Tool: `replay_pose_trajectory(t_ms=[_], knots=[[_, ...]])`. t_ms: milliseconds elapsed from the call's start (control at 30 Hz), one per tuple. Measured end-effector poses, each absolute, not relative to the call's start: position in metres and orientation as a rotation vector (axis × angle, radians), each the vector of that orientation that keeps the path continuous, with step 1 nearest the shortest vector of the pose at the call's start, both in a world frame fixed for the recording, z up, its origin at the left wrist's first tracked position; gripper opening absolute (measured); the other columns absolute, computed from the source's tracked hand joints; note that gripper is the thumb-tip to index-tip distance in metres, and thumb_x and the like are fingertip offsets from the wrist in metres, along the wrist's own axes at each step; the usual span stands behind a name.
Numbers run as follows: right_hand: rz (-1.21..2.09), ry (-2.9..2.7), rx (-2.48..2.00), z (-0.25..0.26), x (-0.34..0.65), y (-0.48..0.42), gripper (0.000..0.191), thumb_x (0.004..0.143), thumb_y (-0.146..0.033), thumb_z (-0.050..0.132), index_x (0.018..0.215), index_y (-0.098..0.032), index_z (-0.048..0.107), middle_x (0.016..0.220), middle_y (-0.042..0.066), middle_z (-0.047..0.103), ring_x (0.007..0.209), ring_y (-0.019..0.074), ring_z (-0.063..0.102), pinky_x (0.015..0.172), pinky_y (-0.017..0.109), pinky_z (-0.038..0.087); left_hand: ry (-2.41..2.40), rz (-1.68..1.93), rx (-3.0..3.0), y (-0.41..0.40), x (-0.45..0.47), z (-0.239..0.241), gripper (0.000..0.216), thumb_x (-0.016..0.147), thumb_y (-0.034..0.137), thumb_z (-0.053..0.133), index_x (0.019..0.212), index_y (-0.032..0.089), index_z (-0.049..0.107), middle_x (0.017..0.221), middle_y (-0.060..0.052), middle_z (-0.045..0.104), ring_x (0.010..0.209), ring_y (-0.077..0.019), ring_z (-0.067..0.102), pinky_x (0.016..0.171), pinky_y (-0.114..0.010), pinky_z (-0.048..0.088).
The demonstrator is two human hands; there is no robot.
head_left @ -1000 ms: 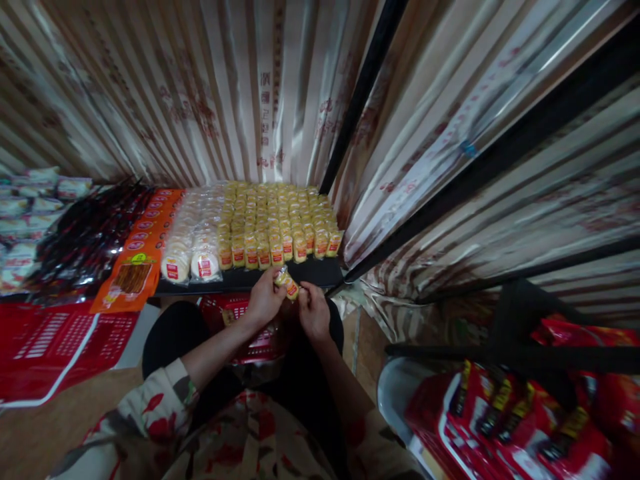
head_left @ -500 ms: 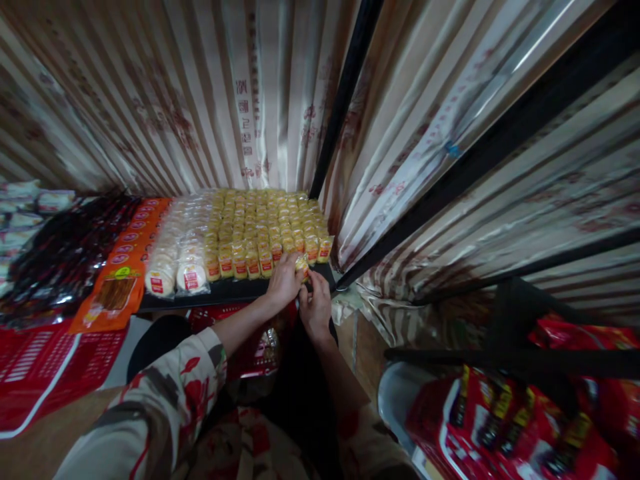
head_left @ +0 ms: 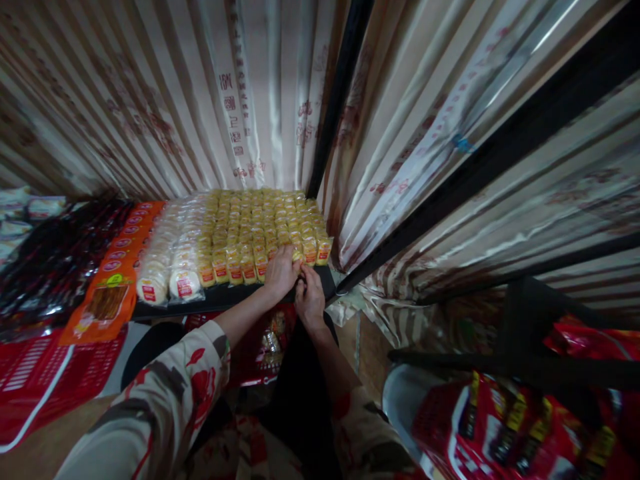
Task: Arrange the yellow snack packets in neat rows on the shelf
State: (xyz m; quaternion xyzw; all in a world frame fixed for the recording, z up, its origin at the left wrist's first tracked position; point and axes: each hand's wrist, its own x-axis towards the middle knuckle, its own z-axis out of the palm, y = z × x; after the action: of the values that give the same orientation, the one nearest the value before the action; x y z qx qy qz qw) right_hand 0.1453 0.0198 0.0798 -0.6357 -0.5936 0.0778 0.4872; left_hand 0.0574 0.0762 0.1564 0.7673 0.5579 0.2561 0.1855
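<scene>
"Head view: any brand or writing legible?"

"Little. The yellow packets point(head_left: 250, 233) stand in rows, each with a red label, but the print is too small to read. Left of them, round white cakes point(head_left: 170, 283) in clear wrap carry red labels too. Next come orange packets point(head_left: 103, 303) and dark packets point(head_left: 45, 267). Red characters run down one stripe of the drape point(head_left: 227, 100). I cannot make them out."

"And the hands?"

"The left hand point(head_left: 281, 270) is curled over one yellow packet point(head_left: 299, 255) near the right end of the front row, fingers closed on it. The right hand point(head_left: 310, 300) sits just beneath, touching the left, with its fingers bent in narrow. Whether it grips the packet I cannot tell."

"What carries the goods?"

"A low black shelf point(head_left: 225, 298), with a red basket point(head_left: 255, 347) under its front edge. Shiny striped drape closes the corner behind, split by a black pole point(head_left: 340, 93). Red bags point(head_left: 500, 427) lie at lower right. A red perforated sheet point(head_left: 40, 373) lies at lower left on the brownish floor point(head_left: 30, 453)."
</scene>
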Motion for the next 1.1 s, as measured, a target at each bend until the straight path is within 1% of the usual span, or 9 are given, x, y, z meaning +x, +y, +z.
replay_pose_trajectory(t_ms=[133,333,433,533,600,733,900,1033,1100], knots=[[0.21,-1.442,-1.56,0.078,0.146,0.022,0.039,0.083,-0.015,0.037,0.12,-0.013,0.052,0.118,0.015,0.055,0.114,0.0205,0.05,0.098,0.042,0.044,1.568,0.702,2.209,0.075,0.058,0.154,0.035,0.086,0.021,0.05,0.121,0.019,0.051,0.118,-0.01,0.057,0.105,-0.0222,0.055,0.088,-0.033,0.044],[0.226,-1.394,-1.563,0.08,0.147,0.022,0.031,0.083,-0.016,0.039,0.109,-0.014,0.055,0.114,0.015,0.055,0.109,0.0206,0.051,0.09,0.04,0.049,1.496,0.674,2.28,0.075,0.063,0.154,0.035,0.088,0.018,0.046,0.123,0.017,0.049,0.117,-0.01,0.054,0.1,-0.0198,0.057,0.083,-0.029,0.046],[0.216,-1.374,-1.564,0.081,0.15,0.026,0.03,0.082,-0.015,0.038,0.108,-0.014,0.053,0.113,0.014,0.054,0.1,0.0185,0.054,0.088,0.038,0.05,1.486,0.649,2.311,0.078,0.065,0.155,0.034,0.088,0.018,0.045,0.122,0.017,0.049,0.115,-0.009,0.054,0.098,-0.0196,0.057,0.081,-0.028,0.047],[0.199,-1.35,-1.588,0.082,0.154,0.032,0.032,0.082,-0.015,0.038,0.112,-0.015,0.052,0.113,0.013,0.054,0.089,0.0165,0.056,0.085,0.037,0.05,1.481,0.656,2.314,0.083,0.068,0.156,0.035,0.087,0.013,0.045,0.121,0.015,0.05,0.113,-0.01,0.056,0.101,-0.0204,0.056,0.084,-0.03,0.046],[0.184,-1.354,-1.598,0.083,0.156,0.035,0.035,0.082,-0.015,0.038,0.114,-0.015,0.051,0.112,0.013,0.054,0.086,0.0162,0.056,0.086,0.037,0.05,1.477,0.666,2.316,0.086,0.069,0.156,0.035,0.086,0.011,0.044,0.12,0.014,0.051,0.112,-0.011,0.056,0.103,-0.021,0.055,0.087,-0.031,0.046],[0.142,-1.389,-1.618,0.082,0.156,0.038,0.037,0.082,-0.013,0.037,0.116,-0.014,0.052,0.111,0.013,0.054,0.092,0.0173,0.055,0.089,0.036,0.048,1.488,0.658,2.331,0.09,0.07,0.152,0.036,0.086,0.01,0.043,0.121,0.014,0.05,0.113,-0.011,0.056,0.103,-0.0213,0.055,0.088,-0.032,0.045],[0.169,-1.397,-1.652,0.08,0.153,0.036,0.041,0.081,-0.013,0.037,0.119,-0.015,0.051,0.113,0.013,0.053,0.088,0.0162,0.057,0.085,0.034,0.05,1.492,0.677,2.278,0.091,0.069,0.144,0.037,0.088,0.013,0.041,0.125,0.017,0.047,0.118,-0.011,0.053,0.102,-0.0207,0.057,0.085,-0.03,0.047],[0.132,-1.446,-1.67,0.08,0.153,0.035,0.037,0.081,-0.014,0.039,0.113,-0.017,0.057,0.112,0.011,0.053,0.099,0.0192,0.054,0.086,0.034,0.048,1.493,0.767,2.244,0.091,0.068,0.14,0.043,0.086,0.012,0.042,0.128,0.018,0.042,0.128,-0.012,0.044,0.105,-0.0207,0.056,0.085,-0.031,0.048],[0.103,-1.461,-1.704,0.08,0.152,0.033,0.037,0.081,-0.014,0.039,0.111,-0.018,0.059,0.112,0.011,0.051,0.1,0.0195,0.054,0.084,0.033,0.049,1.49,0.795,2.231,0.088,0.067,0.138,0.045,0.086,0.012,0.042,0.13,0.019,0.039,0.132,-0.013,0.039,0.104,-0.0213,0.056,0.083,-0.032,0.049]])
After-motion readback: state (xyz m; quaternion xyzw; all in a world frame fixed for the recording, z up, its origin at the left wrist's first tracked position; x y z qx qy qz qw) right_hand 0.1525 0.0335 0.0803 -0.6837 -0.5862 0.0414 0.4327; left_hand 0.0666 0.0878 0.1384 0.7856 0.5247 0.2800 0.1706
